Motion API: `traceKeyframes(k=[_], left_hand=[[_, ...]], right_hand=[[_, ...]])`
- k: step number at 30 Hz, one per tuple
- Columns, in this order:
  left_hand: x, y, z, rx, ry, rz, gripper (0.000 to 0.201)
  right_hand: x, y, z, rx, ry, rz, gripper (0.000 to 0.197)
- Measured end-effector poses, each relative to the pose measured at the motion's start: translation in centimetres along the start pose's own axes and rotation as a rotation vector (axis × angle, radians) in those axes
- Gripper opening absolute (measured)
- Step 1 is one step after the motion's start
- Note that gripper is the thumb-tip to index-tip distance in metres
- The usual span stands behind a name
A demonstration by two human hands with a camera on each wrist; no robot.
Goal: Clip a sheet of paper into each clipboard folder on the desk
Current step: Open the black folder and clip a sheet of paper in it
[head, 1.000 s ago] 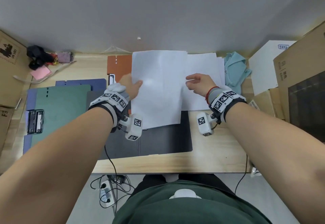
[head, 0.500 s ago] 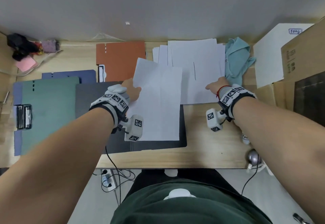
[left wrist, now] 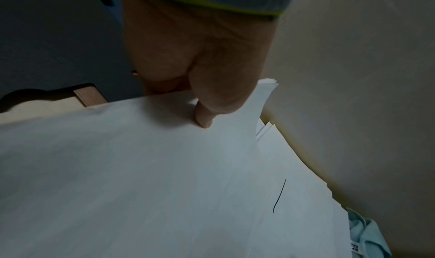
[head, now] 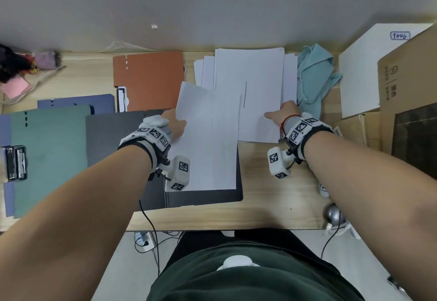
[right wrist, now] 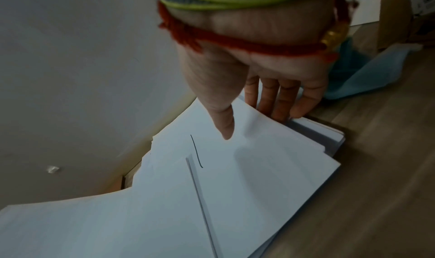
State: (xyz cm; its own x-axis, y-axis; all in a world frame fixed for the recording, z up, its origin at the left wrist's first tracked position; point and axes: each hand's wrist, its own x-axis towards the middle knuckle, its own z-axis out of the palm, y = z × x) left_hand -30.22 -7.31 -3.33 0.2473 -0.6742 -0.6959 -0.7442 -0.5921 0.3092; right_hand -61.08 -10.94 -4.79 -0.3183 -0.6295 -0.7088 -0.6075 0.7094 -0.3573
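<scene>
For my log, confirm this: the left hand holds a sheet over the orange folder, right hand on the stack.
Wrong folder: in the head view the left hand holds the sheet over the black folder. The right hand is on the stack.

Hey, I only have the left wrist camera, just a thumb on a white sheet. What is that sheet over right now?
Observer: The left hand holds the sheet over a black folder.
Operator: And the right hand?
Observer: The right hand grips the paper stack: thumb on top, fingers under its upper sheets.
Operator: Any clip showing?
Observer: A black clip sits at the left edge of a green folder, which bears no paper.
</scene>
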Motion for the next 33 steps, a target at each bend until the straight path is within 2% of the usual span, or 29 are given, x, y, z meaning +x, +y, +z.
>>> traceKeyframes(k=[3,6,8,11,13,15,17,19,21,23,25,26,28,30,31,33], left_hand=[[0.1,0.1,0.3,0.009,-0.014,0.027,0.028],[-0.1,0.1,0.0,-0.042,-0.063,0.076,0.017],[-0.2,-0.1,-0.3,-0.028,-0.031,0.095,0.005],[-0.1,-0.7,-0.5,0.034,-0.012,0.103,0.02],[0.1,-1.1,-0.8,0.058,0.007,0.076,0.026],[-0.1,-1.5,-1.4,0.078,0.039,0.048,0.019],[-0.4,-2.0,-2.0,0.08,0.032,0.041,0.015],[-0.6,-2.6,-2.5,0.066,0.041,0.058,0.029],[-0.8,-2.9,-2.8,0.062,0.052,0.072,0.034],[-1.2,-3.2,-2.9,0.034,0.06,0.093,0.034],[-1.5,-3.3,-3.0,-0.007,0.073,0.106,0.036],[-1.9,-3.3,-3.3,-0.034,0.08,0.11,0.038],[-2.5,-3.4,-3.6,-0.103,0.113,0.122,0.039],[-2.9,-3.5,-4.0,-0.233,0.162,0.143,0.039],[-3.0,-3.3,-4.2,-0.302,0.19,0.151,0.039],[-3.4,-3.1,-4.8,-0.405,0.261,0.172,0.036]], right_hand=[[0.5,0.0,0.5,0.025,0.049,-0.03,0.046],[0.8,0.3,0.7,-0.004,0.074,-0.049,0.035],[0.9,0.5,0.8,-0.037,0.08,-0.058,0.031],[0.6,0.8,0.4,-0.059,0.108,-0.072,0.018],[0.9,1.0,0.3,-0.071,0.101,-0.069,0.022],[1.1,1.0,0.5,-0.039,0.11,-0.021,0.015],[1.1,1.2,1.1,-0.063,0.229,0.0,0.042],[0.7,0.9,1.6,-0.095,0.288,-0.044,0.053],[0.1,0.3,2.0,-0.202,0.169,-0.067,0.051],[-0.5,-0.6,2.4,-0.363,0.03,0.008,0.05],[-1.6,-1.5,2.6,-0.418,-0.01,0.022,0.055],[-2.4,-2.0,2.8,-0.391,-0.01,-0.037,0.058],[-4.1,-3.4,3.3,-0.182,-0.076,-0.21,0.064],[-6.5,-4.8,3.8,0.139,-0.285,-0.306,0.065],[-7.5,-5.5,4.0,0.263,-0.384,-0.299,0.06],[-9.2,-6.5,4.3,0.388,-0.488,-0.292,0.03]])
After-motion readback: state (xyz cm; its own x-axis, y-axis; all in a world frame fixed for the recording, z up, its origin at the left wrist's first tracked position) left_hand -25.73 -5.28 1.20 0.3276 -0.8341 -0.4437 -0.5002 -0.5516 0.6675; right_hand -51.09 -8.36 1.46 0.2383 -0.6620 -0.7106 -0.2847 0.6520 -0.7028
